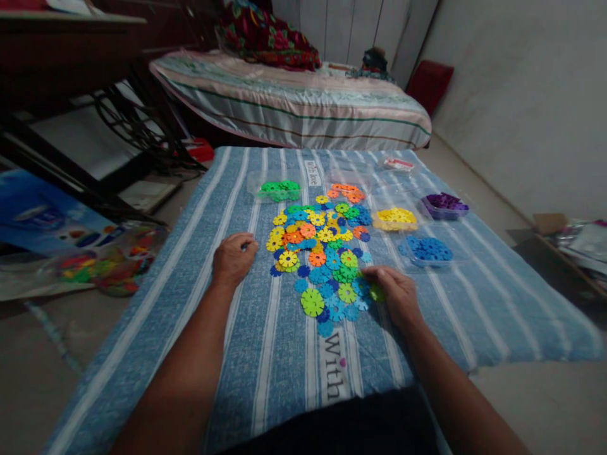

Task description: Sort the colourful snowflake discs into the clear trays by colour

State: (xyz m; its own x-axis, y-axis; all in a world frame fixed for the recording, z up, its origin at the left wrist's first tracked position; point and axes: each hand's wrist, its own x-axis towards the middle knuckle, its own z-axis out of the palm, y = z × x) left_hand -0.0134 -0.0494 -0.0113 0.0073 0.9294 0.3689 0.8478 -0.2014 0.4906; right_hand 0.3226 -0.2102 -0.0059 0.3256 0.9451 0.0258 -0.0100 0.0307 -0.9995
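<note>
A loose pile of notched plastic flower discs in yellow, orange, green and blue lies in the middle of the cloth-covered table. My right hand is at the pile's right edge, fingers closed on a lime green disc that is partly covered by them. To the left of the pile, my left hand rests on the striped cloth, its fingers curled in and nothing visible in them. Another lime green disc lies at the near side of the pile.
Clear plastic tubs hold sorted discs: green, orange, yellow, purple and blue. A small clear packet lies at the far right. Beyond the table stands a bed; a treadle stand is at left.
</note>
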